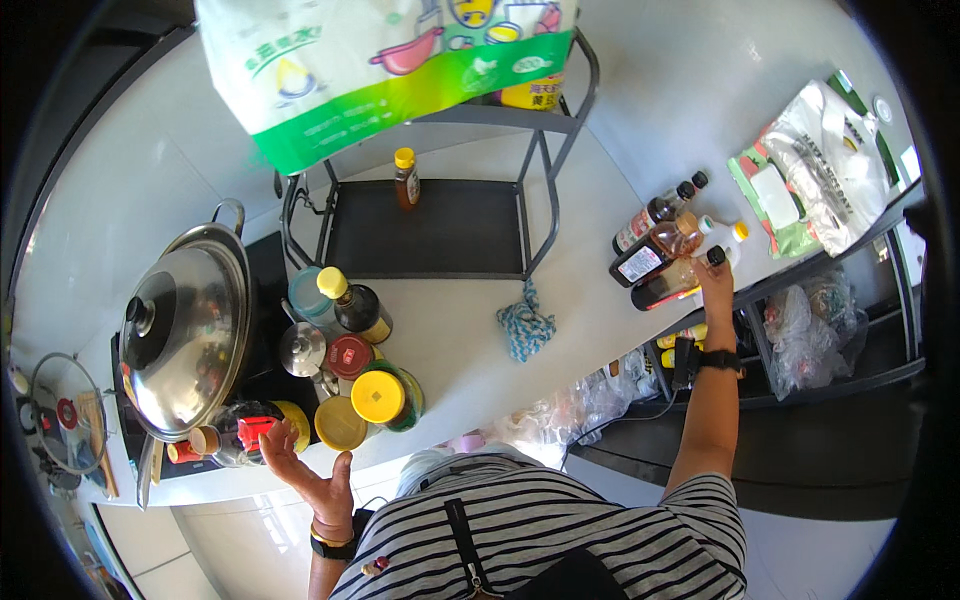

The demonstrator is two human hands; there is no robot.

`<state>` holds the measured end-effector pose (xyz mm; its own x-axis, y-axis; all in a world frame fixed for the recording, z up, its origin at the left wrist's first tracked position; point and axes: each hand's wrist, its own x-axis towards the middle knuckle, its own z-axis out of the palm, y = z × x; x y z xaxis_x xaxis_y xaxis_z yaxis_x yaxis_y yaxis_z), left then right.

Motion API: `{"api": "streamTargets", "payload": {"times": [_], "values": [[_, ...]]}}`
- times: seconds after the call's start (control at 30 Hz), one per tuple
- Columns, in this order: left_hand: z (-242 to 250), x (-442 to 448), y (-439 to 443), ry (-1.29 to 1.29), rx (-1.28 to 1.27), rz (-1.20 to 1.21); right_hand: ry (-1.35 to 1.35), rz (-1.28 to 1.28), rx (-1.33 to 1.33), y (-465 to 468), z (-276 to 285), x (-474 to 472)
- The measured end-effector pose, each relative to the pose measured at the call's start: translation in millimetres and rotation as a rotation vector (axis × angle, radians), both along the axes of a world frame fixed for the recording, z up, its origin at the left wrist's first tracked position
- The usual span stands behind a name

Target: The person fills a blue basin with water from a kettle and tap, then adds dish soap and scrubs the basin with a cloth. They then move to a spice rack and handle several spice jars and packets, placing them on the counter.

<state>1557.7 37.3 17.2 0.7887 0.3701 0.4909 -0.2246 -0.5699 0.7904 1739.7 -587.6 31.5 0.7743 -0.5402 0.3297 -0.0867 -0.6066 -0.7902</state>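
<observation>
My right hand [718, 287] is around the neck of a dark sauce bottle [664, 285] with a black cap, tilted at the counter's right edge. Close beside that bottle are a brown-capped bottle [652, 253] and a dark bottle with a red label [637, 227]. My left hand [311, 476] is empty, fingers apart. It is nearest to a jar with a dull yellow lid [341, 424] and a large bottle with a red tag [255, 433]. Behind these stand a jar with a bright yellow lid [377, 397], a red-lidded jar [349, 356] and a yellow-capped sauce bottle [364, 311].
A black two-tier rack [427, 255] holds a small yellow-capped bottle [406, 180] below and a green-and-white package [390, 75] above. A crumpled blue-patterned cloth [526, 326] lies before it. At left is a lidded steel wok [187, 337]; at right, plastic packages [817, 172].
</observation>
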Motion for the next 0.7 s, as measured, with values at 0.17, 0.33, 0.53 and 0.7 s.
{"api": "streamTargets", "payload": {"times": [0.17,0.33,0.53,0.7], "values": [[-2.0,-7.5,2.8,-0.016,-0.023,0.053,-0.401,0.052,-0.154,119.5,67.2,-11.3],[-8.7,-13.3,-2.5,0.006,-0.036,0.057,0.001,1.009,0.065,293.8,28.6,78.4],[-5.7,-39.0,1.5,0.036,-0.003,0.155,0.273,0.588,-0.442,423.4,-13.1,218.9],[-2.5,-68.9,10.8,0.093,-0.028,0.338,0.318,0.613,-0.498,450.8,-29.2,263.9]]}}
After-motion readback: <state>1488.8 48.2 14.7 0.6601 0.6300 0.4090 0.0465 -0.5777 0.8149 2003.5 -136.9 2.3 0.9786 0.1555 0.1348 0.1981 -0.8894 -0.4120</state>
